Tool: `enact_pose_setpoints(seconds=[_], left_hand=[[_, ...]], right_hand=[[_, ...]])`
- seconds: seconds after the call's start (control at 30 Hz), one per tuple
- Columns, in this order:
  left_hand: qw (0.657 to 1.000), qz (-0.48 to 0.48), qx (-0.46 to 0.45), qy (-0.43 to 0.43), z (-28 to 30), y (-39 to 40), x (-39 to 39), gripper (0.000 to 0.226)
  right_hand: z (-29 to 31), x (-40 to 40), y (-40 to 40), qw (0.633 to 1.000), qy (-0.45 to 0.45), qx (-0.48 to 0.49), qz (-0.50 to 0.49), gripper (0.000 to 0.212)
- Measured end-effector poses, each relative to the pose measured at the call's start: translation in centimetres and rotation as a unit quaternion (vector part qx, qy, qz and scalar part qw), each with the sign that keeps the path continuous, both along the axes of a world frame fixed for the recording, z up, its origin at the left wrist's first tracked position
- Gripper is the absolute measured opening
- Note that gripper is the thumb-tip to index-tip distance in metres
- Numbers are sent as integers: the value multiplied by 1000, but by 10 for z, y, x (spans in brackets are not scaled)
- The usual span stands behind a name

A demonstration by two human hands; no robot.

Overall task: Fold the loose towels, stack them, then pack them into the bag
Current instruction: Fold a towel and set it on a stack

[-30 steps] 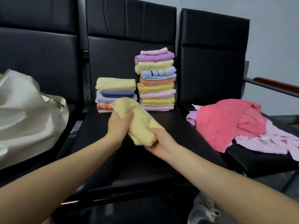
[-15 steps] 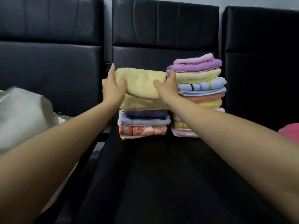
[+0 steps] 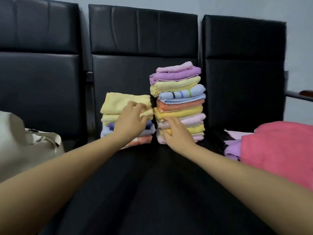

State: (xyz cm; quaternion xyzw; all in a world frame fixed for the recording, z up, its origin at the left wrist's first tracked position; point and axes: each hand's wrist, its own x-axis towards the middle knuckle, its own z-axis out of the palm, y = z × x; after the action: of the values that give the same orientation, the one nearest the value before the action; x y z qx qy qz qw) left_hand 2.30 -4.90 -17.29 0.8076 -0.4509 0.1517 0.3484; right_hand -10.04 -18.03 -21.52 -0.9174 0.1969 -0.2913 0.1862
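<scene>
Now, left hand: fingers loosely curled against the front of the short stack, touching the top yellow towel; holds nothing that I can tell
Right hand: fingers relaxed, resting against the lower front of the tall stack, gripping nothing
Stacks: side by side at 12 o'clock on the middle black seat, backed against the backrest, nearly touching
Loose towels: pink towel heaped over lilac ones at 3 o'clock on the right seat
Bag: cream, at 9 o'clock on the left seat, well apart from the stacks
</scene>
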Motion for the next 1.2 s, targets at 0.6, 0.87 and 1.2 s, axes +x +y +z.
enact_pose_setpoints(seconds=[0.6, 0.87, 1.2], left_hand=[[969, -103, 61, 216, -101, -141, -257, 32], [975, -70, 98, 185, -100, -163, -266, 30], [794, -154, -159, 567, -1, -100, -284, 33]], right_hand=[[-1, -293, -167, 909, 34, 132, -395, 88], [28, -273, -170, 917, 77, 147, -362, 24], [229, -266, -71, 698, -436, 566, 54, 30]])
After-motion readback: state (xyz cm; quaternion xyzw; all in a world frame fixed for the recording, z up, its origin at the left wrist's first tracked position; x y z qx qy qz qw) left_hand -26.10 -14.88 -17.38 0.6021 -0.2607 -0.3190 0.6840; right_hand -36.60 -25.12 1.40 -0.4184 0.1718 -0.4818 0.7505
